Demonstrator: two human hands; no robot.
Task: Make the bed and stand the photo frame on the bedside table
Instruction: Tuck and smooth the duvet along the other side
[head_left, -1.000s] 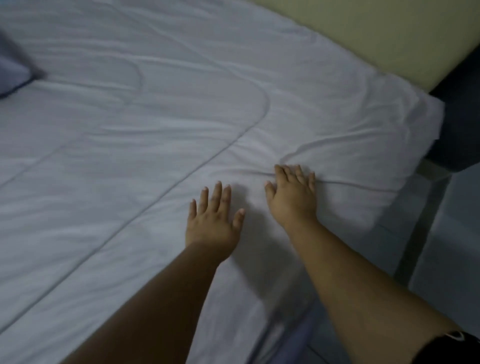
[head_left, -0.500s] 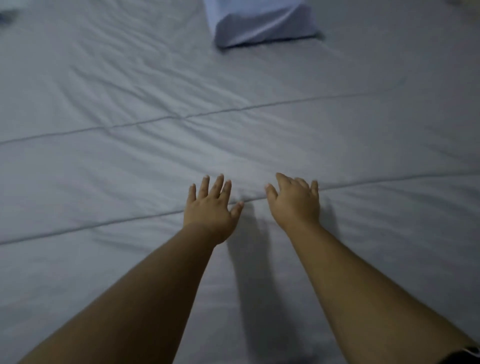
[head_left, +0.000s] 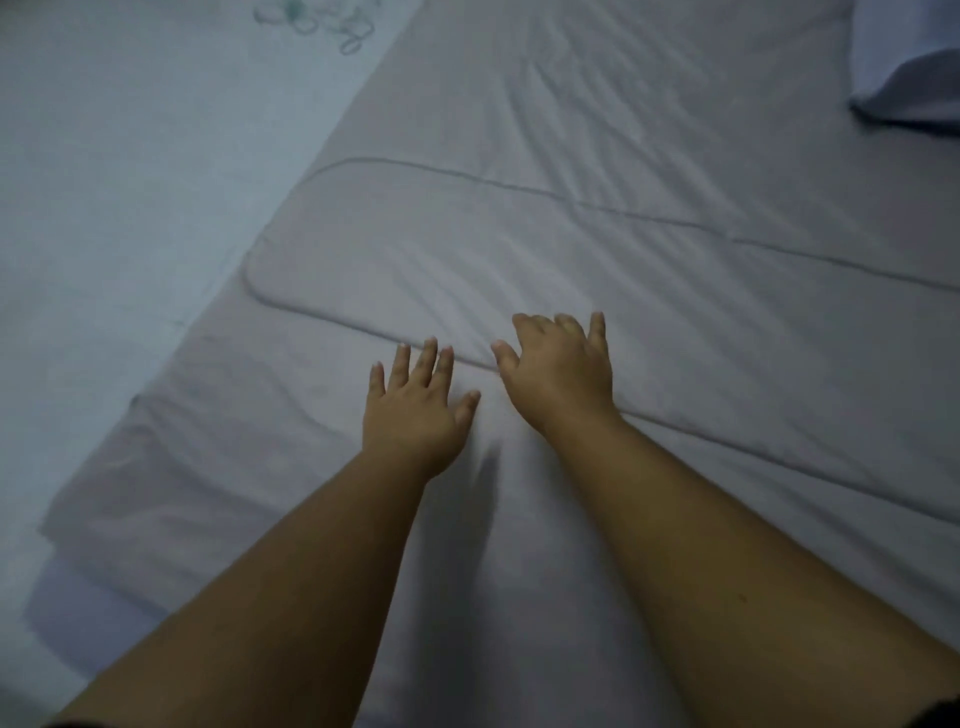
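Note:
A pale grey quilt with stitched seam lines lies spread over the bed and fills most of the view. My left hand rests flat on it, fingers straight and slightly spread. Close beside it, my right hand presses on the quilt with its fingers a little bent, on a curved seam. Neither hand holds anything. The quilt's left edge runs diagonally over a lighter sheet. No photo frame or bedside table is in view.
A folded bluish pillow lies at the top right corner. The lighter sheet at the left carries a faint green print near the top. The quilt's corner lies layered at the lower left.
Both hands have slid sideways along the quilt toward its left edge, staying flat and side by side. The view swung left: the pillow went to the top right and the lighter sheet came in.

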